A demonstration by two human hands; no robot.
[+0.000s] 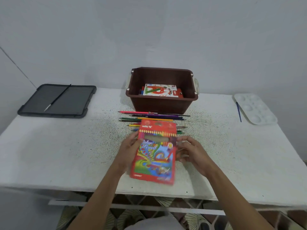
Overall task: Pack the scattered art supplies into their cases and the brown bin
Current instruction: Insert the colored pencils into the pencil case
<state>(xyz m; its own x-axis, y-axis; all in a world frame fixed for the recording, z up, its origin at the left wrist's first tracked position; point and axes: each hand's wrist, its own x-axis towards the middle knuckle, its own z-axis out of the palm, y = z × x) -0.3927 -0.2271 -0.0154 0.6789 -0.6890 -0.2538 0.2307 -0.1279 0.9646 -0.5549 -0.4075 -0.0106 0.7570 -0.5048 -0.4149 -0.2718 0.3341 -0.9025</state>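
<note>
A red colour pencil case [155,155] is held above the table's near middle. My left hand [128,150] grips its left edge. My right hand [190,151] is at its right edge with curled fingers touching it near the window. Behind the case several loose colour pencils [149,117] lie in a row on the table. The brown bin [162,100] stands behind them. Inside it lies an oil pastels box [162,91].
A dark grey bin lid [58,101] lies at the back left with a black brush [57,97] on it. A white paint palette [255,108] sits at the back right, with a blue brush [238,112] to its left. The white table [49,146] ends close to me.
</note>
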